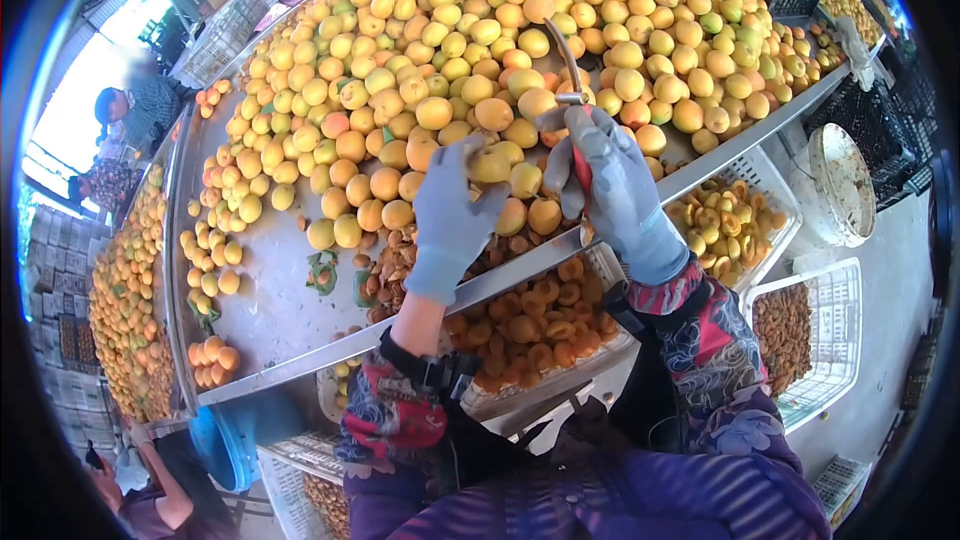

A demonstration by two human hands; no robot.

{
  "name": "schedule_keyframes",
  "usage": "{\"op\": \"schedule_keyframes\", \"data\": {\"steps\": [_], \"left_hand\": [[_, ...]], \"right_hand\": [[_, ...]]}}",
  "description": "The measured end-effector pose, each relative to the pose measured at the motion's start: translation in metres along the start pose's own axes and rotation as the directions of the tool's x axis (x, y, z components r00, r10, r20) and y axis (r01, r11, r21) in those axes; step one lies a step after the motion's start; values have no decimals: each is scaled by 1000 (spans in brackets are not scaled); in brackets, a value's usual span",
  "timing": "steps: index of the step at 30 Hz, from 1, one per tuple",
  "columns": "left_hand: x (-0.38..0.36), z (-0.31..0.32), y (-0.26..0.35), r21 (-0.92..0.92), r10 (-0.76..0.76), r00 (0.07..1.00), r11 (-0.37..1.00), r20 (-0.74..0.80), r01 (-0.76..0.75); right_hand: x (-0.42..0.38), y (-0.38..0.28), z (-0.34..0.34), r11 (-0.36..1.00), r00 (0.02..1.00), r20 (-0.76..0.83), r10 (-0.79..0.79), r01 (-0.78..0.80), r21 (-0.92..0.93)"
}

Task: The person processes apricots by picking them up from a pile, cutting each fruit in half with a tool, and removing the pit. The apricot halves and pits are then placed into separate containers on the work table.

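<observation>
Yellow-orange apricots are heaped over a metal table. My left hand, in a grey glove, has its fingers curled around a yellow apricot at the front of the heap. My right hand, gloved too, is closed on the red handle of a tool with a curved metal blade that points up over the fruit. Brown pits lie on the table beside my left wrist. Below the table edge, a crate of halved apricots stands between my forearms.
To the right are a crate of cut fruit, a white bucket and a basket of brown pits. A blue bucket stands at lower left. Other people are at the left, upper left and lower left. The table's metal rim runs before me.
</observation>
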State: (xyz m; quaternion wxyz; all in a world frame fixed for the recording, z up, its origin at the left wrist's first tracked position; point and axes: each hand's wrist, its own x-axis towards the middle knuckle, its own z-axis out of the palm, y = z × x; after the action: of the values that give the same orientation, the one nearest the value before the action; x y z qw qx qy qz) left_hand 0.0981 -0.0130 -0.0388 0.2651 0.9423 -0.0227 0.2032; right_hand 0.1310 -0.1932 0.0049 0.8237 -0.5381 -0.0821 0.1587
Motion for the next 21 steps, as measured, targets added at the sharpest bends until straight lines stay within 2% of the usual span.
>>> {"op": "schedule_keyframes", "data": {"steps": [1, 2, 3, 5, 6, 11, 13, 14, 15, 17, 18, 19, 20, 21], "left_hand": [[-2, -6, 0, -302, -64, 997, 952, -35, 50], [-5, -12, 0, -573, -138, 989, 815, -51, 84], [-7, -18, -2, -567, -142, 988, 820, -59, 84], [-12, -34, -1, -858, -311, 950, 488, 2, 162], [-17, -46, 5, -941, -327, 938, 265, 117, 209], [-30, -53, -2, -968, -250, 967, 231, 40, 100], [-32, -57, -2, -978, -210, 976, 189, 51, 92], [-33, -58, 0, -990, -201, 979, 128, 25, 52], [-32, -60, 0, -991, -200, 980, 127, 20, 47], [-34, -62, 1, -977, -185, 982, 212, -27, 13], [-35, -63, -2, -977, -189, 982, 211, -26, 14], [-37, -64, -5, -959, -178, 984, 282, -15, 37], [-37, -64, -7, -934, -167, 986, 352, -1, 58], [-38, -65, -9, -935, -168, 986, 351, -3, 57]], "right_hand": [[0, 1, 0, 1000, 1000, 16, 7, -7, -22], [-2, 2, 1, 999, 999, 34, 9, -8, -39], [-3, 2, 3, 999, 999, 45, 9, -8, -35], [-8, 4, 9, 988, 993, 114, 25, -7, -157], [-11, 5, 13, 973, 989, 147, 12, 22, -228], [-16, 14, 28, 954, 962, 266, 68, 16, -300], [-20, 12, 36, 934, 959, 252, 127, -30, -356], [-20, 13, 37, 943, 946, 303, 115, -8, -334], [-19, 15, 38, 942, 945, 306, 113, -4, -337], [-19, 25, 37, 951, 889, 453, -63, 191, -244], [-21, 24, 39, 953, 887, 461, -36, 169, -252], [-23, 24, 40, 953, 886, 463, -33, 167, -252], [-24, 24, 42, 933, 876, 481, -44, 209, -294], [-25, 24, 43, 908, 864, 500, -56, 252, -335]]}}
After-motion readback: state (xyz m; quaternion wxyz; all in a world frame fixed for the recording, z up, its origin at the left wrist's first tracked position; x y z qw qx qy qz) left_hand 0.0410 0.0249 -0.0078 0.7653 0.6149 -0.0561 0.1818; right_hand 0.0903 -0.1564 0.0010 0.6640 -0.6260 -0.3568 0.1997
